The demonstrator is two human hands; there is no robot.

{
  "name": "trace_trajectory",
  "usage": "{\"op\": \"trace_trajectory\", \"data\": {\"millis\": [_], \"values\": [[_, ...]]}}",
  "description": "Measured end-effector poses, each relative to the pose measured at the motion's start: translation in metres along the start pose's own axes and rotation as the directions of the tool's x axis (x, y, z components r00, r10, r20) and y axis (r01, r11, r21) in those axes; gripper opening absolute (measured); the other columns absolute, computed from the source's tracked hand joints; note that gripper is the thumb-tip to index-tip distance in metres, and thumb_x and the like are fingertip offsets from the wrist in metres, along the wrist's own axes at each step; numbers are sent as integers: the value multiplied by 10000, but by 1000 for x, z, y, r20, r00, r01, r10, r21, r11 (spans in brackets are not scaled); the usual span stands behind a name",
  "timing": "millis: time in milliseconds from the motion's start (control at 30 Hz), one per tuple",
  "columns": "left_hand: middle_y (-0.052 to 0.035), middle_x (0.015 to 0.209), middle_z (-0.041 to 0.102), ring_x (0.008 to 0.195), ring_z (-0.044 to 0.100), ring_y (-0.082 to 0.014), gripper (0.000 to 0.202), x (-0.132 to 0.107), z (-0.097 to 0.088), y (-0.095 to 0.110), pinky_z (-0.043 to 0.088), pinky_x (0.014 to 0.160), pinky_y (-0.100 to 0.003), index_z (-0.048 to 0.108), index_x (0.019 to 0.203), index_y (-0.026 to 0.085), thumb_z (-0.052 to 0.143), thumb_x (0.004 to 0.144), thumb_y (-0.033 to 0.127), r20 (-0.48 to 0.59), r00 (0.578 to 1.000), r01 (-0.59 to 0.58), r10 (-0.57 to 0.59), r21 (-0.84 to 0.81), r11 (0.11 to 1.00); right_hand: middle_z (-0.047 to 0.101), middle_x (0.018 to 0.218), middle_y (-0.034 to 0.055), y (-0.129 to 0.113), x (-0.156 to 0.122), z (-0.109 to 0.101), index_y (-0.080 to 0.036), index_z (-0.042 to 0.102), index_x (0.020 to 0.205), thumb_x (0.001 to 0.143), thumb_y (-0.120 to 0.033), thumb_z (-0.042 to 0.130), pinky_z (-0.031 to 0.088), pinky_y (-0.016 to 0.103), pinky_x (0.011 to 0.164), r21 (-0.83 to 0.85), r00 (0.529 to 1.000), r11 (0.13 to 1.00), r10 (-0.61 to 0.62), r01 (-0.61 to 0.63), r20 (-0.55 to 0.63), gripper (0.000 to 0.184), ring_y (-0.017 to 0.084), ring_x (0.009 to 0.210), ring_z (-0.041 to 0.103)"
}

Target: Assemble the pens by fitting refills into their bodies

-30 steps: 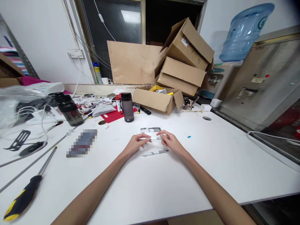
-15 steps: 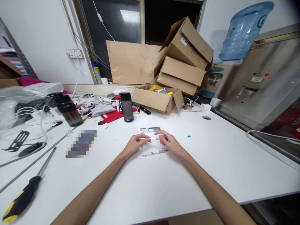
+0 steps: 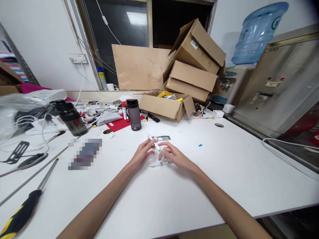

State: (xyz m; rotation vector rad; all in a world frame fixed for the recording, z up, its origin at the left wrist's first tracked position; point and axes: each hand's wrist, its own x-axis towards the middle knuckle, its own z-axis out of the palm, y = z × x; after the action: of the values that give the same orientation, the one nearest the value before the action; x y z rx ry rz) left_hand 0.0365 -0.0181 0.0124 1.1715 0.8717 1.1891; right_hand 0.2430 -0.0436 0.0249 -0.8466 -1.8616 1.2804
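A white and grey pen point(image 3: 157, 146) slants between my two hands, its upper end toward the far left. My left hand point(image 3: 144, 152) is closed on it near the upper part, pinching with the fingertips. On its lower end, my right hand point(image 3: 174, 155) has thumb and fingers closed around the barrel. Just below the hands, another white pen point(image 3: 157, 164) lies on the white table point(image 3: 224, 179), its right end partly hidden by my right hand. Beyond the held pen, several pens point(image 3: 163, 137) lie side by side.
A dark water bottle point(image 3: 134, 114) stands behind the pens, with an open cardboard box point(image 3: 161, 105) beside it. To the left are a second bottle point(image 3: 71, 118), a blurred-out flat object point(image 3: 86, 153) and a screwdriver point(image 3: 23, 209). A small blue scrap point(image 3: 200, 145) lies to the right.
The held pen has turned from lying level between my hands to a steep slant, left end up and away. My right hand has moved slightly down and toward me.
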Motion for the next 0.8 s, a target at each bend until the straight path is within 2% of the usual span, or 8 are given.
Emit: {"op": "trace_trajectory", "data": {"millis": [67,167,233,300,433,600,700,800], "values": [[2,823,545,716,518,-121,366,-2,4,3,400,604,-214,645,909,186,666,868,549,25,1000,3,-3,-4,1000,700,1045,39,3,1,1,-293,561,1314,988,-516,514,426,360,902,-13,1000,1000,11,-11,1,398,210,972,615],[39,684,429,585,398,-101,388,-4,9,8,335,531,-215,558,784,180,608,897,547,97,995,25,-26,14,1000,690,1145,53,9,6,1,-281,635,1251,983,-506,526,409,377,984,-21,993,999,-44,42,-113,367,228,1104,605],[47,651,392,565,345,-103,390,-6,12,10,320,521,-225,526,745,181,601,900,531,159,987,13,-22,54,998,688,1176,56,10,11,1,-271,665,1226,971,-498,545,414,372,985,0,978,996,-83,84,-194,362,230,1124,599],[39,670,417,578,339,-109,373,-9,16,13,328,532,-238,542,762,179,609,894,522,206,978,-9,-15,115,993,688,1186,52,10,15,4,-264,693,1186,950,-495,573,428,362,961,47,965,993,-94,109,-244,352,229,1107,599],[10,781,487,640,372,-127,337,-16,22,20,358,570,-251,581,804,178,600,898,501,275,961,-64,4,210,976,704,1070,36,5,16,11,-239,730,1076,929,-483,605,439,346,920,154,960,979,-89,134,-267,312,221,1026,603],[-10,802,505,715,430,-154,374,-23,28,26,383,617,-254,570,741,179,562,920,507,327,945,-105,1,302,948,674,849,11,-1,14,13,-218,730,945,898,-449,681,412,345,983,298,960,944,-55,140,-276,242,208,978,605],[20,741,455,645,402,-134,351,-20,25,22,372,601,-250,607,875,192,520,937,527,327,944,-43,-54,283,958,651,877,7,-1,15,7,-219,707,919,900,-439,692,437,341,974,439,946,880,-34,181,-323,221,184,936,598],[43,729,385,616,353,-121,277,-11,14,13,343,593,-241,559,906,205,518,938,477,237,971,-74,6,277,958,649,974,11,0,18,-5,-237,657,912,877,-421,727,499,371,928,675,910,696,78,242,-407,200,181,932,613]]}}
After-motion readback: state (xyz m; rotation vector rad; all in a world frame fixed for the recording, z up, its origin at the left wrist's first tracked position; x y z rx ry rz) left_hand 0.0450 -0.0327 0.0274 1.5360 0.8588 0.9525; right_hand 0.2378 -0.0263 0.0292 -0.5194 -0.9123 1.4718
